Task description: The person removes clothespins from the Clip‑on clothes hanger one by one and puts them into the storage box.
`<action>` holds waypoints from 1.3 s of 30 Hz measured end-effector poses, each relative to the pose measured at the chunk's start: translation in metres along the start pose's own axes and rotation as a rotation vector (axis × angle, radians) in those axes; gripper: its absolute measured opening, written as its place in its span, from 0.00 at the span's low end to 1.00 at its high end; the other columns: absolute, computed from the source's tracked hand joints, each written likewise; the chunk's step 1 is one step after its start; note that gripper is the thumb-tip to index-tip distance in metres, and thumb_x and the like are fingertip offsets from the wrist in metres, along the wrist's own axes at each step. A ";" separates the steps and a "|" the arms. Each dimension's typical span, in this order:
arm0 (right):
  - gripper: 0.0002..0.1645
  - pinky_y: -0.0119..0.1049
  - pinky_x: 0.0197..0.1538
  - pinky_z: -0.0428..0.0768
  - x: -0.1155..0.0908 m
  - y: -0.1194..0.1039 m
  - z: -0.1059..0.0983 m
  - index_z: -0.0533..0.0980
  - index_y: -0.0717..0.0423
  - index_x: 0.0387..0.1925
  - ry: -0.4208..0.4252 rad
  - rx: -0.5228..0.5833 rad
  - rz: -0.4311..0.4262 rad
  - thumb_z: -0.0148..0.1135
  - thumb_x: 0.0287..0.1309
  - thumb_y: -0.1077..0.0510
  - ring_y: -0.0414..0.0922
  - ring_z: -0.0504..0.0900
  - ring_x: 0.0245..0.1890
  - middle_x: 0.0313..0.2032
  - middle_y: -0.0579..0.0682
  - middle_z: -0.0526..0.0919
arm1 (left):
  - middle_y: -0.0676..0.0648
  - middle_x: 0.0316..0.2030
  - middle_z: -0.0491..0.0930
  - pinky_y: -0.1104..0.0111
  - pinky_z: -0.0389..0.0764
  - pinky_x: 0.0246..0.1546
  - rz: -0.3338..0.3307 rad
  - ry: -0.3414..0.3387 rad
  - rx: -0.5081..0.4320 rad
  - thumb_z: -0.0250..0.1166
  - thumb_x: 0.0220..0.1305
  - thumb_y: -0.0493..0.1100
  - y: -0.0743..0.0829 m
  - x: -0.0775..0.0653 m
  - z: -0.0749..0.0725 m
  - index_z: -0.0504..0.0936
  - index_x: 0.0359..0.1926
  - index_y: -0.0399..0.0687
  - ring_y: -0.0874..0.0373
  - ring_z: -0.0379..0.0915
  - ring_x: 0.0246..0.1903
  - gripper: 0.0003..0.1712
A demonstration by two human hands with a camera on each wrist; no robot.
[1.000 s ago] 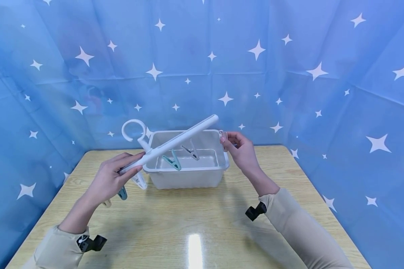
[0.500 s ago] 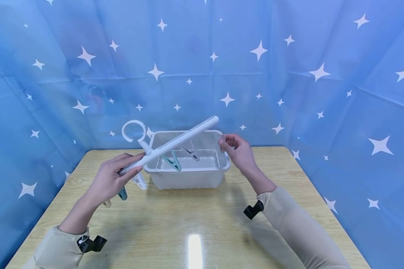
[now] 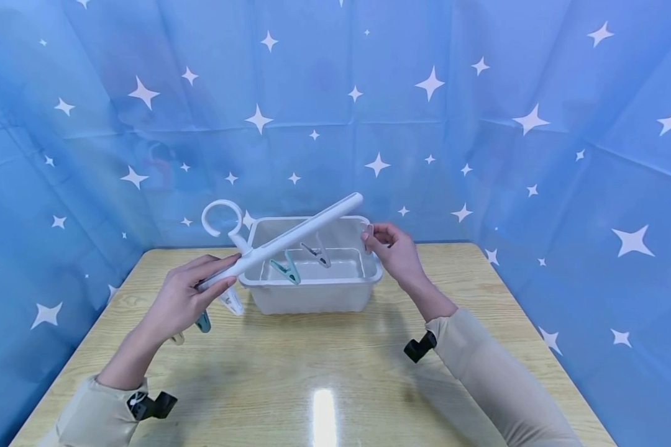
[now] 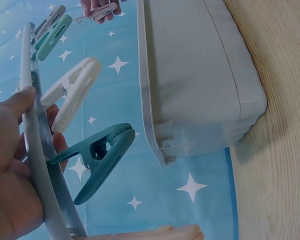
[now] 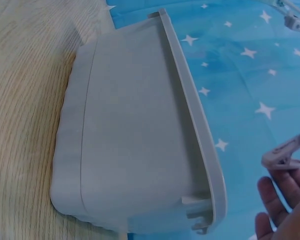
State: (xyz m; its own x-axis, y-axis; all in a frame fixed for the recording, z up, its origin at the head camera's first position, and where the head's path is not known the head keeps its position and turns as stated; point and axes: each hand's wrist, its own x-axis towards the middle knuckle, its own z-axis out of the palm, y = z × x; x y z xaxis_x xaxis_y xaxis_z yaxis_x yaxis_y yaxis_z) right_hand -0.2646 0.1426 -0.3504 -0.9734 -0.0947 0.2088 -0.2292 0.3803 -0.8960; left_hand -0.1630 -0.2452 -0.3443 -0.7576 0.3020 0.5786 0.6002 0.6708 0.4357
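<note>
My left hand (image 3: 181, 295) grips the white clip hanger (image 3: 296, 236) near its lower left end. The bar slants up to the right over the basin, its round hook (image 3: 222, 202) to the upper left. From it hang a beige clip (image 4: 180, 233), a dark teal clip (image 4: 110, 155), a white clip (image 4: 79, 90), a light green clip (image 4: 55, 37) and a grey clip (image 4: 51, 21). By the basin's right rim, my right hand (image 3: 399, 254) pinches a pale pinkish clip (image 5: 285, 154), apart from the bar. A small hook shows on it in the left wrist view.
A grey-white plastic basin (image 3: 313, 301) stands on the wooden table (image 3: 291, 379), below the hanger and between my hands. Behind the table hangs a blue curtain (image 3: 313, 81) with white stars. Each wrist bears a small black camera (image 3: 419, 346).
My right hand has moved slightly left and down with the pinkish clip, nearer the hanger's raised end. The left hand and the hanger stay where they were.
</note>
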 end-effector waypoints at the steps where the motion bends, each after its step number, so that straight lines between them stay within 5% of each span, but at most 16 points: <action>1: 0.34 0.48 0.54 0.79 0.000 0.000 0.000 0.76 0.51 0.59 -0.002 -0.001 0.002 0.64 0.61 0.34 0.50 0.79 0.49 0.50 0.56 0.83 | 0.56 0.41 0.83 0.72 0.67 0.22 -0.001 -0.001 0.000 0.68 0.65 0.38 0.000 0.000 0.000 0.79 0.64 0.59 0.67 0.66 0.25 0.27; 17: 0.33 0.45 0.48 0.81 0.002 0.003 0.006 0.75 0.50 0.59 -0.035 -0.030 -0.005 0.63 0.62 0.35 0.51 0.81 0.48 0.50 0.55 0.84 | 0.55 0.42 0.84 0.72 0.67 0.22 0.000 0.006 -0.019 0.68 0.65 0.38 0.001 -0.002 0.001 0.79 0.64 0.59 0.67 0.66 0.25 0.27; 39: 0.32 0.50 0.56 0.78 0.002 0.006 0.007 0.74 0.50 0.60 -0.067 -0.057 0.008 0.63 0.63 0.36 0.52 0.79 0.54 0.53 0.55 0.83 | 0.56 0.41 0.83 0.72 0.67 0.23 -0.018 0.002 -0.009 0.68 0.66 0.39 0.001 -0.005 -0.001 0.79 0.64 0.60 0.67 0.66 0.25 0.26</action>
State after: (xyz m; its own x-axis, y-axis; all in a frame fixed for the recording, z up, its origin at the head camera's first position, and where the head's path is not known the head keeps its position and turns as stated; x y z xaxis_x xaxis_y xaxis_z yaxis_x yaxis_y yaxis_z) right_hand -0.2684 0.1384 -0.3582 -0.9730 -0.1524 0.1733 -0.2233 0.4332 -0.8732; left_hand -0.1579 -0.2464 -0.3464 -0.7679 0.2880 0.5722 0.5884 0.6703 0.4523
